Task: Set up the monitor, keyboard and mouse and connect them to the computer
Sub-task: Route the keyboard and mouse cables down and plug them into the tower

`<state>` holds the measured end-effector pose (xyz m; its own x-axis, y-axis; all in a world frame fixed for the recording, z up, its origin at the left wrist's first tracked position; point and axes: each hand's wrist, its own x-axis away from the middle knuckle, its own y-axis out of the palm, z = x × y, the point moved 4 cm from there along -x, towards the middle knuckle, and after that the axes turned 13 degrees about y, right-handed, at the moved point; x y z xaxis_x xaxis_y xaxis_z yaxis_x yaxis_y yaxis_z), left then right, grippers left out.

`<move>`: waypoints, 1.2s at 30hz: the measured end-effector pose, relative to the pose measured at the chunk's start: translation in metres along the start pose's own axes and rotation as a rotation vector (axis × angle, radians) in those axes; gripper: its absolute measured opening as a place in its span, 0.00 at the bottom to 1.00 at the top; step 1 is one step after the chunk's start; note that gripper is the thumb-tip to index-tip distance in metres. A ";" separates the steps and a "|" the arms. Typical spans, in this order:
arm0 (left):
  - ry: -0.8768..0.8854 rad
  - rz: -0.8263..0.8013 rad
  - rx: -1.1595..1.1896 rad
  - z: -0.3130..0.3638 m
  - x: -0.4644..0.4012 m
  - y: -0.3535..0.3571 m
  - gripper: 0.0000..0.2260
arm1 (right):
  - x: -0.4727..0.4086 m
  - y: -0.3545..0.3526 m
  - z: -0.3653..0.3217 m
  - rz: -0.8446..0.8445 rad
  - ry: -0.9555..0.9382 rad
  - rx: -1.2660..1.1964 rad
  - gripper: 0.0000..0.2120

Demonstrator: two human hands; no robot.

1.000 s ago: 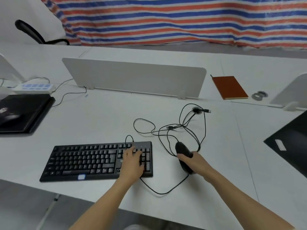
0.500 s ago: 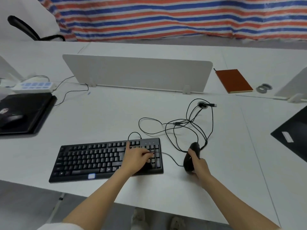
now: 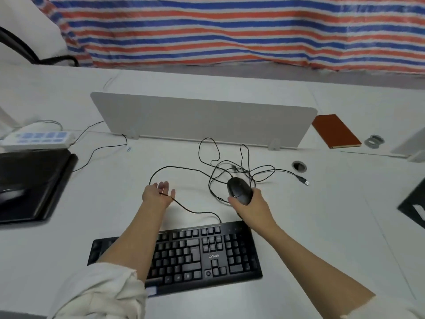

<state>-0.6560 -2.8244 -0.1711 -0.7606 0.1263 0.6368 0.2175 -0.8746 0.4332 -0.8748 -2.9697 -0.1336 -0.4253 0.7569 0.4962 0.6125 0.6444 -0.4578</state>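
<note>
1. Keyboard [image 3: 207,254] flat on white worktop [image 3: 322,238], near front edge; long axis left-right, right end tilted slightly up-frame; key rows facing wearer. Left part hidden under left forearm.
2. Keyboard cable [image 3: 195,211] leaving back edge, running up-left through left hand, then looping away toward tangle.
3. Left hand [image 3: 157,194] beyond keyboard, palm turned up, fingers [image 3: 163,185] loosely spread and straight-ish; thumb [image 3: 172,194] beside cable. Cable lying across palm; real pinch or not, cannot tell.
4. Right hand [image 3: 250,208] gripping mouse [image 3: 239,189] from behind; fingers curled round its rear and sides.
5. Mouse black, long axis running near-far, nose pointing away and slightly left. Just beyond keyboard's right back corner. Lifted or resting on worktop: cannot tell.
6. Cable tangle [image 3: 239,166] on worktop just past mouse; several black loops overlapping.
7. USB plug [image 3: 304,181] loose at right of tangle, pointing right, not inserted in anything.
8. Grommet hole [image 3: 299,166] in worktop, near plug, just up-frame of it.
9. Divider [image 3: 202,118] upright behind tangle, long axis left-right.
10. Notebook [image 3: 335,131], orange, flat, right of divider.
11. Two rings [image 3: 374,141] right of notebook.
12. Power strip [image 3: 39,138] far left; dark flat panel [image 3: 30,183] lying in front of it.
13. Striped tarp [image 3: 230,31] across background.
</note>
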 end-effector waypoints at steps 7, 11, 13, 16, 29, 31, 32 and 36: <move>0.270 -0.059 -0.901 -0.006 -0.020 -0.078 0.14 | 0.012 0.049 0.081 0.182 0.209 0.423 0.36; 0.445 0.018 -1.389 0.004 -0.006 -0.121 0.23 | 0.008 0.060 0.094 0.179 0.261 0.403 0.43; 0.507 0.105 -1.483 0.016 -0.001 -0.143 0.25 | 0.009 0.067 0.095 0.174 0.278 0.386 0.42; 0.458 0.231 -1.562 0.028 -0.008 -0.184 0.30 | 0.012 0.069 0.097 0.208 0.291 0.376 0.42; 0.358 0.203 -1.472 0.031 -0.011 -0.183 0.30 | 0.031 0.044 0.111 0.347 0.402 0.222 0.38; 0.402 0.159 -1.476 0.024 -0.005 -0.164 0.29 | 0.040 0.028 0.118 0.394 0.413 0.164 0.38; 0.420 0.135 -1.481 0.021 -0.002 -0.154 0.30 | 0.045 0.019 0.121 0.412 0.420 0.137 0.38; 0.462 -0.008 -1.515 -0.004 0.019 -0.114 0.29 | 0.069 -0.023 0.145 0.509 0.460 0.034 0.37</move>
<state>-0.6982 -2.7243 -0.2109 -0.9331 0.2327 0.2741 -0.3586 -0.5475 -0.7561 -1.0150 -2.9163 -0.1958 0.2405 0.8477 0.4728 0.6368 0.2298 -0.7360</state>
